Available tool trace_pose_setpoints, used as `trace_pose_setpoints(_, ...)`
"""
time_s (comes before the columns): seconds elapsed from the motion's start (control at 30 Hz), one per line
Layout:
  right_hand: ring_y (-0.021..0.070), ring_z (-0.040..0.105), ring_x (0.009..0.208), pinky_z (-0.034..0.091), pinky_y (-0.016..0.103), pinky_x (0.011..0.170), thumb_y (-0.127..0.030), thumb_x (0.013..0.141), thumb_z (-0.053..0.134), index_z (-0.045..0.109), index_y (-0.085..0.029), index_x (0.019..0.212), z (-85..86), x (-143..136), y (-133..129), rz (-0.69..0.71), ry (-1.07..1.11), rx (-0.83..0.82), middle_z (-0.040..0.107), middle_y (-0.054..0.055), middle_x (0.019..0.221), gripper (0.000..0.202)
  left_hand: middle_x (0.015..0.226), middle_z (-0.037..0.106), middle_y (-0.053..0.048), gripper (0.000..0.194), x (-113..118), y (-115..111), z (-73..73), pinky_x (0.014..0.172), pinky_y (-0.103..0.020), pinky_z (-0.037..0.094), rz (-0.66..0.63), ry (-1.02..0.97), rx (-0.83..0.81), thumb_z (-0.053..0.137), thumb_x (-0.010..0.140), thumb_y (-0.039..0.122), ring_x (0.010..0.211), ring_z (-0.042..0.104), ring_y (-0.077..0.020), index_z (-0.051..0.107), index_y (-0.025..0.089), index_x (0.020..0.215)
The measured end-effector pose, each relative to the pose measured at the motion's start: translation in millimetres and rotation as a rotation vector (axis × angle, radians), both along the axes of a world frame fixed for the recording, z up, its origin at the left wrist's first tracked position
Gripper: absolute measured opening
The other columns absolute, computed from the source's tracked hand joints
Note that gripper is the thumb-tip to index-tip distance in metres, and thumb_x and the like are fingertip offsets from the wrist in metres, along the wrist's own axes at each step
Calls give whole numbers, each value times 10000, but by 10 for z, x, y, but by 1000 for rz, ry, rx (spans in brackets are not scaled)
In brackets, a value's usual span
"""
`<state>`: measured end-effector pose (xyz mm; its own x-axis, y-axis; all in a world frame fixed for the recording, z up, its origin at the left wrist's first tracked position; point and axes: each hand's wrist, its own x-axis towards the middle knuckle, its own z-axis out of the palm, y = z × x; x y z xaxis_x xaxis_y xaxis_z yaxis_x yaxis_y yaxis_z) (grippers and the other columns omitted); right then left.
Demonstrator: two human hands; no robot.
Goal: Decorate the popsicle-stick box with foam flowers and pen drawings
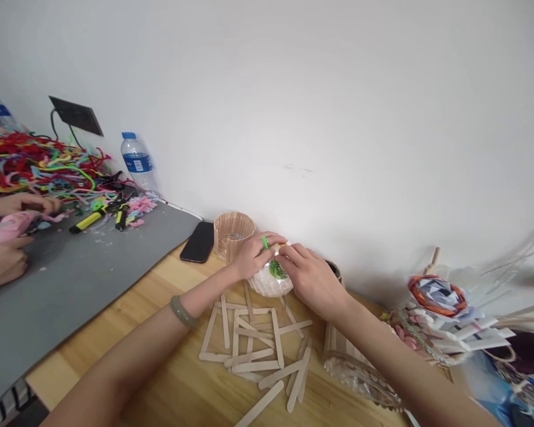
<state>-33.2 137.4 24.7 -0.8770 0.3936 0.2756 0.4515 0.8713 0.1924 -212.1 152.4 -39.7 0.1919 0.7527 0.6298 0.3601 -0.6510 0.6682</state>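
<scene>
Both of my hands meet at the top of a rounded white plastic package (270, 286) with a green print, near the wall. My left hand (254, 256), with a green ring, has its fingers closed on the package's upper left. From the other side, the curled fingers of my right hand (311, 276) pinch its top edge; the exact grip is partly hidden. Just in front lie many loose wooden craft sticks (256, 356), some overlapping. Behind my left hand stands a round cup-like holder (234, 228) made of wooden sticks.
A black phone (197, 242) lies left of the holder. Under my right forearm is a stick-covered container (351, 356) on its side. Paper crafts (445, 302) crowd the right. At left, another person's hands (4, 261) hold a pink tool beside pliers (91, 219), pipe cleaners (35, 160) and a bottle (137, 163).
</scene>
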Motion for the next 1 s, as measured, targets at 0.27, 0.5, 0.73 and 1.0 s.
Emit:
trace_pose_setpoints(0.27, 290, 499, 923, 463, 395, 749, -7, 883, 449, 639, -128, 932, -6, -115, 13, -33, -17, 26, 606, 148, 958, 231, 1207, 662, -80, 358, -13, 23, -30, 1015, -413, 426, -7, 21, 12, 435, 871, 176, 1135, 582, -255, 666, 205, 1143)
trace_pose_setpoints(0.5, 260, 466, 827, 435, 363, 678, 53, 834, 428, 594, -180, 809, -57, -187, 71, -80, 75, -92, 581, 125, 970, 287, 1227, 648, -78, 410, -33, -1, -33, 1019, -412, 416, 6, 71, 24, 421, 832, 166, 1151, 565, -264, 655, 202, 1166)
trace_pose_setpoints(0.73, 196, 427, 757, 392, 313, 697, 106, 694, 398, 448, -201, 595, -159, -190, 219, -57, 240, -296, 431, 23, 742, 326, 1215, 650, -89, 421, -48, 42, -67, 987, -411, 428, 21, 75, 16, 411, 818, 174, 1123, 573, -273, 656, 191, 1160)
trace_pose_setpoints(1.0, 171, 449, 779, 384, 307, 735, 76, 626, 343, 365, -202, 561, -115, -153, 224, -4, 359, -488, 450, -1, 730, 286, 1191, 668, -79, 398, -37, 39, -36, 957, -400, 442, 26, 61, 14, 427, 822, 161, 1083, 596, -265, 665, 199, 1138)
